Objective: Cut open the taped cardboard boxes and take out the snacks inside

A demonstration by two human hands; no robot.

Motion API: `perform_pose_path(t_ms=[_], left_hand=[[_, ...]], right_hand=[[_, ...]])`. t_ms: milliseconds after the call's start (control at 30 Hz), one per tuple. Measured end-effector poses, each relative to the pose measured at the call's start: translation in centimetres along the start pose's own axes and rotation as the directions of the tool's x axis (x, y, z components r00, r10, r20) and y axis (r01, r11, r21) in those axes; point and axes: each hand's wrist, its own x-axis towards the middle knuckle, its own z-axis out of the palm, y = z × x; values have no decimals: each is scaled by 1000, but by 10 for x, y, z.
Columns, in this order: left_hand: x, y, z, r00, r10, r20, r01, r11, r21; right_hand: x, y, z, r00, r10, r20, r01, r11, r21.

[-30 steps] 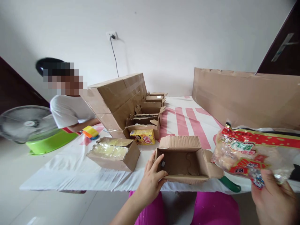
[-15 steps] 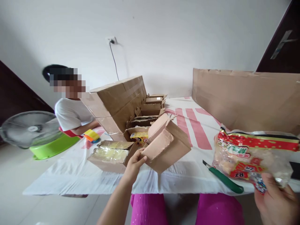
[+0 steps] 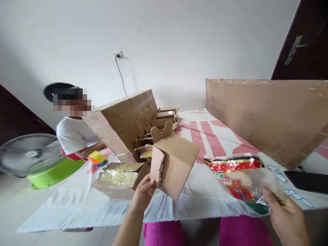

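Note:
My left hand (image 3: 144, 194) pinches the torn flap of a small open cardboard box (image 3: 179, 159), which is tilted above the table's front edge. In my right hand (image 3: 287, 212) is a clear and red snack bag (image 3: 238, 177), gripped by its lower right corner. Under the bag, the green handle of a utility knife (image 3: 257, 207) pokes out; its blade is hidden. Just left of the tilted box lies another carton with clear tape (image 3: 118, 177). Behind it, a yellow packet (image 3: 146, 156) shows inside an open box.
A large cardboard structure (image 3: 123, 116) leans on the left, with several small boxes along it. A tall cardboard panel (image 3: 256, 112) stands at right, near a black phone (image 3: 307, 181). A person (image 3: 77, 133) sits across the table, by a fan (image 3: 30, 154) and yellow-orange-blue item (image 3: 97, 158).
The small box has turned in my left hand and its opening now faces more to the left. My right hand has brought the snack bag leftward, over the knife.

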Motion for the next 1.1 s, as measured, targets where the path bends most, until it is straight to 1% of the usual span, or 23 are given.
perform_pose_path(t_ms=[67, 100, 133, 167, 200, 267, 333, 400, 433, 467, 533, 633, 667, 733, 767, 800, 833, 867, 900, 933, 967, 1033, 1100], left_hand=[[1, 5, 4, 999, 34, -12, -34, 999, 43], [1, 8, 7, 997, 74, -14, -72, 991, 111], [2, 13, 11, 991, 131, -11, -125, 968, 217], [2, 17, 16, 980, 198, 4, -186, 919, 348], [1, 22, 21, 964, 264, 33, -247, 838, 487], [-1, 29, 36, 921, 366, 131, -346, 621, 703], [-7, 31, 54, 873, 410, 262, -432, 406, 805], [-14, 27, 73, 826, 414, 384, -503, 230, 833], [-18, 23, 83, 808, 406, 426, -525, 171, 834], [-21, 20, 91, 795, 397, 459, -544, 130, 829], [-27, 14, 104, 769, 370, 521, -587, 88, 805], [-32, 11, 109, 729, 326, 602, -662, 109, 742], [-32, 10, 107, 719, 321, 617, -681, 145, 718], [-31, 9, 98, 718, 360, 596, -692, 271, 669], [-29, 7, 92, 731, 413, 543, -678, 352, 645], [-27, 4, 87, 754, 481, 448, -649, 437, 623], [-25, 0, 82, 783, 536, 317, -603, 525, 601], [-22, -5, 77, 811, 559, 175, -543, 608, 579], [-20, -9, 74, 837, 544, 56, -478, 678, 558], [-17, -14, 72, 864, 504, -15, -417, 731, 540], [-16, -17, 71, 890, 455, -33, -371, 763, 529], [-14, -21, 72, 923, 383, 40, -345, 774, 530], [-14, -19, 78, 921, 362, 145, -381, 757, 531]], right_hand=[[4, 2, -11, 993, -104, 64, 108, 992, -69], [7, 2, -18, 977, -171, 129, 183, 980, -85], [11, 1, -24, 943, -255, 213, 280, 955, -96], [15, -1, -29, 892, -325, 314, 371, 924, -96], [18, -3, -33, 828, -370, 422, 442, 893, -83], [18, -10, -33, 679, -406, 612, 533, 845, -31], [9, -18, -22, 527, -383, 758, 576, 817, 11], [-8, -28, -2, 393, -347, 852, 621, 783, 32], [-17, -34, 9, 344, -330, 879, 642, 765, 36], [-25, -38, 20, 314, -311, 897, 656, 754, 31], [-38, -45, 39, 291, -271, 917, 665, 747, 10], [-42, -45, 54, 271, -202, 941, 670, 742, -33], [-40, -42, 55, 268, -199, 943, 680, 733, -38], [-34, -33, 54, 283, -225, 932, 699, 714, -40], [-30, -28, 52, 304, -252, 919, 706, 708, -39], [-26, -23, 49, 328, -281, 902, 710, 703, -39], [-23, -18, 47, 349, -309, 884, 714, 699, -37], [-19, -14, 44, 369, -338, 866, 719, 694, -35], [-15, -11, 42, 384, -365, 848, 725, 688, -32], [-12, -8, 40, 392, -387, 835, 732, 681, -29], [-9, -6, 38, 391, -403, 828, 739, 673, -22], [-5, -3, 35, 362, -420, 832, 756, 654, 1], [-2, -1, 34, 317, -427, 847, 775, 631, 27]])
